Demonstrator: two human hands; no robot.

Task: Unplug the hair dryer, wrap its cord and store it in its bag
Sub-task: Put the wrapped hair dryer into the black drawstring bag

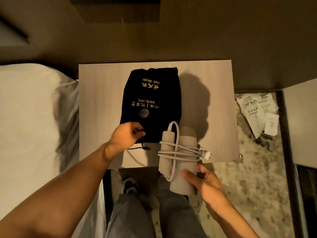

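A black drawstring bag (151, 93) with gold "Hair Dryer" lettering lies flat on the small wooden table (99, 100). Its mouth faces me and its dark drawstring (139, 148) trails onto the table. My left hand (127, 134) pinches the bag's near edge at the opening. A beige folded hair dryer (186, 145) has its cord (178, 152) wound around body and handle. The white plug (206, 154) sticks out to the right. My right hand (204, 179) grips the dryer's near end, holding it over the table's front edge.
A bed with white linen (30, 109) lies to the left of the table. Crumpled paper leaflets (257, 112) rest on the patterned carpet at right. My legs and a shoe (130, 185) show below the table edge. A dark wall lies beyond.
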